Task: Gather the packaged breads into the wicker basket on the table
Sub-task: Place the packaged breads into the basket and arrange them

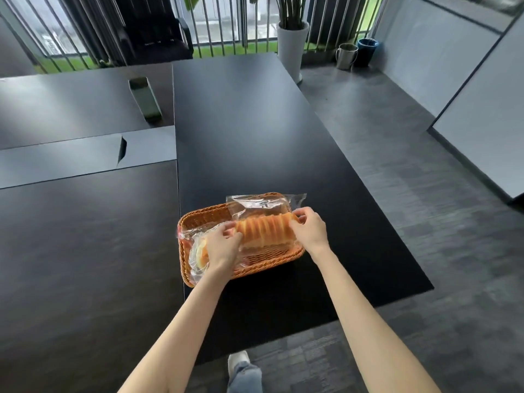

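An orange wicker basket [204, 215] sits on the black table [243, 131] near its front edge. A long ribbed golden bread in clear plastic [263, 231] lies across the basket's middle. My left hand [224, 245] grips its left end and my right hand [309, 228] grips its right end. Behind it, a second packaged bread [261, 207] leans at the basket's far rim. A third, round packaged bread [198, 255] lies at the basket's left end, partly hidden under my left hand.
A dark green upright box [145, 99] stands on the adjoining table to the left. A grey folded sheet [85, 157] lies there too. A white planter [292, 49] stands beyond the table's far right corner, with two bins [355, 55] on the floor.
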The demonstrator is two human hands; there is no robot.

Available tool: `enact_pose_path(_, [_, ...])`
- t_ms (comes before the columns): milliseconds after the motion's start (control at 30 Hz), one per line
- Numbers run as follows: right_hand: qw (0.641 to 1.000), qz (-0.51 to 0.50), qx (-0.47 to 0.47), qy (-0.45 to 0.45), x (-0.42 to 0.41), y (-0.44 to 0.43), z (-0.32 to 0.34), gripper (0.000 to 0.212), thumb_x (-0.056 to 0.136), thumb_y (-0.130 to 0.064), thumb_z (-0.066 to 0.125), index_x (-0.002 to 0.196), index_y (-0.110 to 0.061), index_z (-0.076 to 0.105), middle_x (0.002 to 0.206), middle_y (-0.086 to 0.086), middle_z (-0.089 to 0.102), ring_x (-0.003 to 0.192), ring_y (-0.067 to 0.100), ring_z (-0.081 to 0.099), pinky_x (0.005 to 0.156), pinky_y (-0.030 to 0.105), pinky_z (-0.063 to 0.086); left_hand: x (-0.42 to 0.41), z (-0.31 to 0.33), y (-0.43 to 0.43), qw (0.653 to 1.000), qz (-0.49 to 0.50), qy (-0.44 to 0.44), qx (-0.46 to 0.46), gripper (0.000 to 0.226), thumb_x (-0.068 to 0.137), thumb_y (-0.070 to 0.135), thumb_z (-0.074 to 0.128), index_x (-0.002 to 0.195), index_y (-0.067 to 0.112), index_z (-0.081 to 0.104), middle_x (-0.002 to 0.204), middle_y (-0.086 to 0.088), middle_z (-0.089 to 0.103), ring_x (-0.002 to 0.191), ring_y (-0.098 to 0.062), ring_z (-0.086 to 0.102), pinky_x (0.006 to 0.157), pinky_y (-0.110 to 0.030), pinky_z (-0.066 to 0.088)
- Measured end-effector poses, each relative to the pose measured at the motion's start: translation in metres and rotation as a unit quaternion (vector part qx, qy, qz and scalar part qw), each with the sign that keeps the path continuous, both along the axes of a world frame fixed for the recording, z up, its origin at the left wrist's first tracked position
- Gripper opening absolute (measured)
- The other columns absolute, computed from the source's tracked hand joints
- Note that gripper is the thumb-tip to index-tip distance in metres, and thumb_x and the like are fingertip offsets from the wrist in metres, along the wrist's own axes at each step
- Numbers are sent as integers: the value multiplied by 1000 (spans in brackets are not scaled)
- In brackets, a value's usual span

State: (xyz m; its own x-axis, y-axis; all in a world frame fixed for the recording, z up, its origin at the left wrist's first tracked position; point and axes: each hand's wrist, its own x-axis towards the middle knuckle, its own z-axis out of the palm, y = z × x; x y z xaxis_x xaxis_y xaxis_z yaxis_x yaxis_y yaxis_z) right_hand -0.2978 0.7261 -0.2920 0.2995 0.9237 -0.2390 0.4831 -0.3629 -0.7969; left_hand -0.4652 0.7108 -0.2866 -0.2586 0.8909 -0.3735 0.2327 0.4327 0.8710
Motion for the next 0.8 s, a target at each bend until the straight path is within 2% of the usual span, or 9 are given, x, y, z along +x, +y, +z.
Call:
enact_pose_path(100, [998, 15, -57, -25, -7, 14, -9, 34, 90, -18, 52, 122, -8, 53, 124, 14, 59, 107, 26, 58, 84, 33, 49, -5, -9, 13, 999, -30, -13, -40, 29, 87, 8, 51, 113, 12, 63, 94, -4, 66, 78, -14, 59, 54, -16, 47])
enact_pose_path(200, [991, 38, -119, -37, -12, 20, -14, 39, 90, -19, 49, 127, -6, 48, 126, 14, 57, 113, 29, 56, 89, 35, 46, -8, -16, 19, 996, -45, -11, -72, 16, 89, 12, 50, 90, 11, 66, 77, -3, 63, 69, -14, 57, 45, -12, 45])
enact_pose_path(300, [984, 60, -159, -44, -14, 25, -18, 42, 91, -22, 46, 130, -6, 44, 127, 14, 57, 113, 29, 55, 83, 32, 42, -7, -25, 23, 993, -58, -6, -106, 26, 88, 18, 50, 99, 3, 68, 94, -16, 68, 75, -18, 60, 61, -22, 51])
enact_pose_path(367, [981, 75, -170, -59, -13, 29, -18, 42, 91, -23, 45, 129, -7, 46, 124, 14, 58, 111, 30, 56, 81, 30, 40, -3, -27, 25, 989, -75, -9, -127, 29, 88, 17, 47, 107, 0, 62, 95, -13, 65, 74, -16, 57, 52, -18, 50])
enact_pose_path(433, [977, 96, -177, -76, -12, 32, -18, 34, 90, -23, 43, 119, -7, 52, 110, 12, 61, 97, 28, 57, 75, 30, 40, 0, -29, 25, 985, -85, -6, -149, 29, 90, 16, 43, 110, 0, 56, 96, -8, 56, 76, -13, 51, 45, -18, 43])
enact_pose_path(533, [970, 119, -187, -99, -12, 33, -25, 26, 87, -24, 41, 108, -11, 51, 101, 9, 61, 86, 24, 57, 70, 31, 42, 2, -33, 22, 981, -73, -12, -180, 34, 88, 21, 44, 115, 2, 55, 111, -11, 59, 95, -20, 53, 64, -25, 41])
enact_pose_path(633, [951, 157, -188, -189, -17, 27, -34, 41, 89, -28, 40, 125, -9, 46, 117, 14, 59, 104, 30, 56, 80, 37, 45, 1, -37, 19, 976, -68, -26, -207, 38, 86, 26, 46, 116, 6, 56, 116, -11, 60, 106, -24, 54, 84, -31, 37])
enact_pose_path(700, [930, 189, -170, -264, -19, 23, -40, 43, 92, -29, 38, 127, -6, 45, 124, 14, 57, 114, 29, 50, 91, 39, 42, 3, -36, 19, 973, -72, -30, -218, 42, 84, 27, 46, 120, 6, 55, 117, -10, 61, 107, -24, 54, 89, -33, 37])
enact_pose_path(800, [919, 207, -151, -301, -19, 22, -44, 42, 92, -30, 39, 124, -5, 49, 132, 13, 51, 121, 28, 41, 97, 39, 38, 6, -31, 20, 968, -71, -57, -235, 46, 85, 27, 47, 126, 5, 49, 124, -10, 57, 114, -26, 51, 101, -38, 34])
